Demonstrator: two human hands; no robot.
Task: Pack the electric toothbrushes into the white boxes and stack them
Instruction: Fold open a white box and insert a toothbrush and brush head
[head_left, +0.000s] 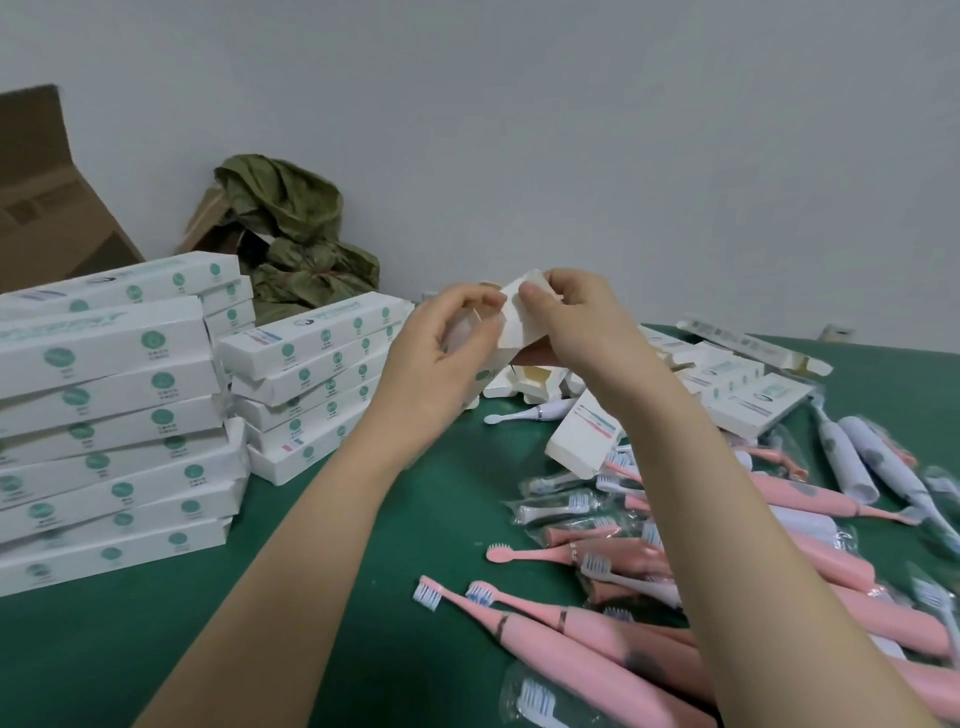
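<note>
Near centre, a white box (514, 325) was held up, with left hand (441, 348) fingers curled around its body and right hand (571, 322) pinching the end flap (519, 293). A skewed fold could crease it. Loose toothbrushes (597, 634) lay at four o'clock — packed stacks (119, 415) at nine.

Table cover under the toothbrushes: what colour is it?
The table cover is plain dark green, seen best in the head view.

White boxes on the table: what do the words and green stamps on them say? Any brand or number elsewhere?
Stacked white boxes: green round seals and lines of print, too blurred to read.
Flat boxes on the right: print and coloured stripes, too small to read.
Held box: no print legible.
Brown carton: dark marks, unreadable.
</note>
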